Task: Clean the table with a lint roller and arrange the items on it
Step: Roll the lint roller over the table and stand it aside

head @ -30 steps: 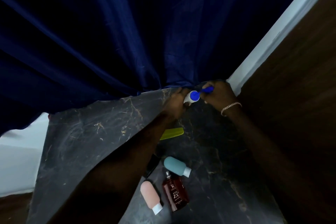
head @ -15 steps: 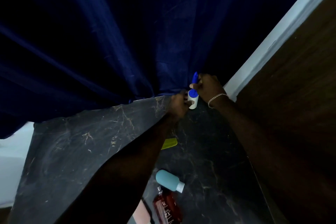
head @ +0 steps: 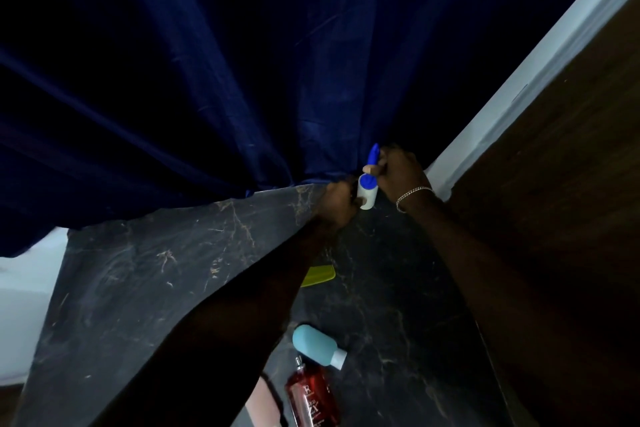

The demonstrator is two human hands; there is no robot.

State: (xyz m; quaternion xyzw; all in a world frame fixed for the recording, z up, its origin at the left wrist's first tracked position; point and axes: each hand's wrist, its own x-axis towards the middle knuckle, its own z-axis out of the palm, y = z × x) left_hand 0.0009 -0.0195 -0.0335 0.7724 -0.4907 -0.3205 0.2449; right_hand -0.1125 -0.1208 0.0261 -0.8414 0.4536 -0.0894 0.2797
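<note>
at table's far edge, lint roller [head: 366, 191] between both hands, touching.

A single wide-angle view from a camera worn on the person's head, looking forward and steeply down. It sits close above a dark marbled table [head: 145, 288], whose near edge runs off the bottom of the frame. Both forearms reach away from the camera toward the table's far edge, near the centre of the view. A dark blue curtain [head: 207, 80] fills the upper half. A wooden panel [head: 561, 218] rises along the right side.
</note>
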